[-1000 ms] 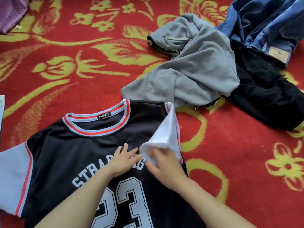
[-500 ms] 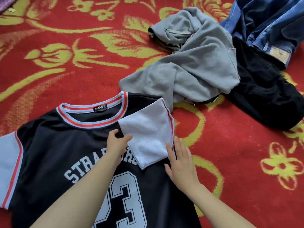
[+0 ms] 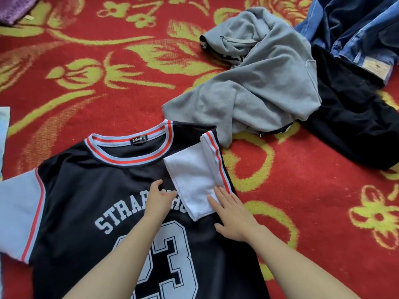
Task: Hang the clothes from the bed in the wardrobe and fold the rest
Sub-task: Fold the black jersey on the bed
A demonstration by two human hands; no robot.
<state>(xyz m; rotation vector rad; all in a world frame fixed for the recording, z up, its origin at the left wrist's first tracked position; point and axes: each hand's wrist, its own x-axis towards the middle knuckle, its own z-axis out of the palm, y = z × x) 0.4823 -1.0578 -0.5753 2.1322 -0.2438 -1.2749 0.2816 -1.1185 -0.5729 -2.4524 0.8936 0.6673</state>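
A black jersey (image 3: 86,190) with the number 23, a red-striped collar and pale blue sleeves lies face up on the red patterned bedspread (image 3: 108,93). Its right sleeve (image 3: 192,180) is folded inward over the chest. My left hand (image 3: 158,197) rests flat on the chest lettering, just left of the folded sleeve. My right hand (image 3: 231,214) lies flat with straight fingers on the sleeve's lower right edge and the jersey side. The other sleeve (image 3: 18,214) lies spread out at the left.
A crumpled grey sweatshirt (image 3: 259,83) lies beyond the jersey at the upper right. Next to it are a black garment (image 3: 349,117) and blue jeans (image 3: 356,31). A purple cloth (image 3: 13,7) shows at the top left corner.
My right hand laid the right sleeve down across the chest, let it go, and now presses flat on its lower edge. My left hand stayed on the lettering.
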